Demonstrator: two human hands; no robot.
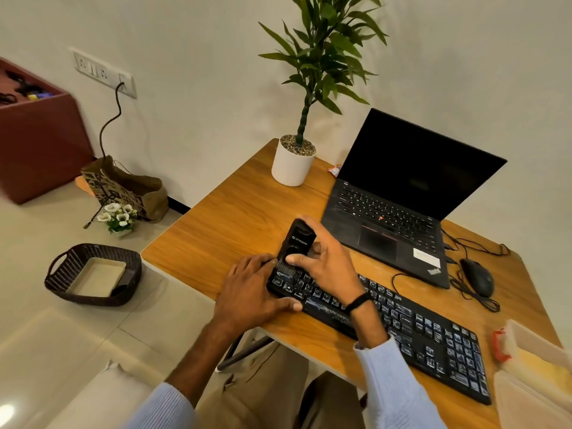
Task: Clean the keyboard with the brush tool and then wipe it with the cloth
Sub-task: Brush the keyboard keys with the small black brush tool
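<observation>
Now two hands are at work on one black keyboard [402, 323]. The right hand [323, 263] is wrapped round one black brush tool [299, 238], with the thumb on its front. The bristles under the grip touch the keys at the keyboard's left end. Just left of that grip, the left hand [247, 289] holds the keyboard's left end, fingers on the far corner and thumb on the near edge. Past the grip, farther away, stand one open laptop [387, 212] with a dark screen and one plant pot [291, 168]. Off to the right of the grip lies one mouse [478, 277]. All sit on one wooden table [235, 218].
</observation>
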